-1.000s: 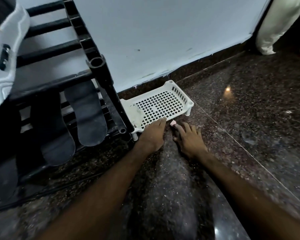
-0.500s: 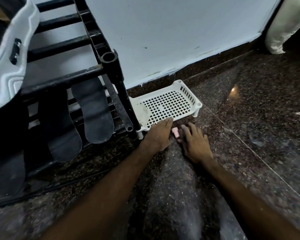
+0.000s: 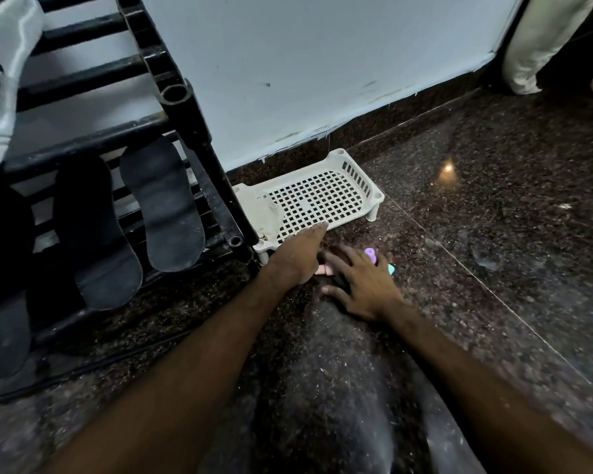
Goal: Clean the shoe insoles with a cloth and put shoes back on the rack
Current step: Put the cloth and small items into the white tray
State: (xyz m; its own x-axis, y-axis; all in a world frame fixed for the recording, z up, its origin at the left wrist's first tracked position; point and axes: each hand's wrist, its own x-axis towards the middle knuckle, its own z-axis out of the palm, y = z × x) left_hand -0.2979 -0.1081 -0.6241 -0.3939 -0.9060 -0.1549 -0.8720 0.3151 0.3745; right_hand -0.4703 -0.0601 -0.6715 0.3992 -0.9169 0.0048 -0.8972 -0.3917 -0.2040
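**Granite floor, both hands off the cloth**

Dark floor (image 3: 493, 234) fills my view. The black rack (image 3: 192, 131) stands at the left of the frame, with two dark insoles (image 3: 161, 203) leaning on its lower bars. The white tray (image 3: 374, 196) sits at centre, and what looks like the cloth (image 3: 271, 213) lies crumpled at its left end. The left hand (image 3: 297, 256) touches the tray's near rim, fingers (image 3: 317, 230) straight. The right hand (image 3: 363, 285) lies spread over small pastel pieces (image 3: 370, 253), holding nothing. I judge a careless sweep could scatter them under the rack. Half a second ago only the pink piece (image 3: 322, 270) showed; purple and teal now peek out.
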